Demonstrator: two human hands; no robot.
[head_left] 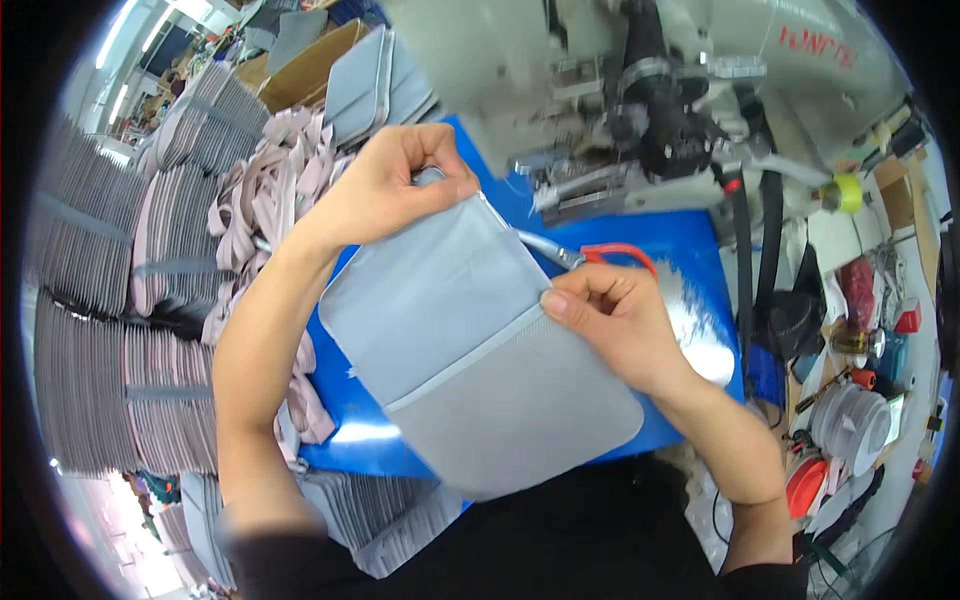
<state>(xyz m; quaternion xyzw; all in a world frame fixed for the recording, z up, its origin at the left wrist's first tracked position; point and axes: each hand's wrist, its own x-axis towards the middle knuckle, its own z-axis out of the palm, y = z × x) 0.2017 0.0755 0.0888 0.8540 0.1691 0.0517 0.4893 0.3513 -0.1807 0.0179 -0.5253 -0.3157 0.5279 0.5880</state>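
Both hands hold up a grey-blue fabric panel (430,310) with rounded corners, a paler band across its middle and a mesh-like lower part. My left hand (400,185) pinches its top edge near the upper right corner, fingers curled round the cloth. At the right edge, beside the band, my right hand (620,320) grips the panel between thumb and fingers. Red-handled scissors (610,255) lie on the blue table (690,240) just beyond my right hand, partly hidden by it and the panel. A sewing machine (650,110) stands over the table's far side.
Bundled stacks of grey fabric pieces (85,220) fill the left side. A heap of pale pinkish strips (275,180) lies beside the table, near a cardboard box (310,70) and finished-looking grey panels (365,85). On the right, a cluttered shelf holds spools (850,420) and tools.
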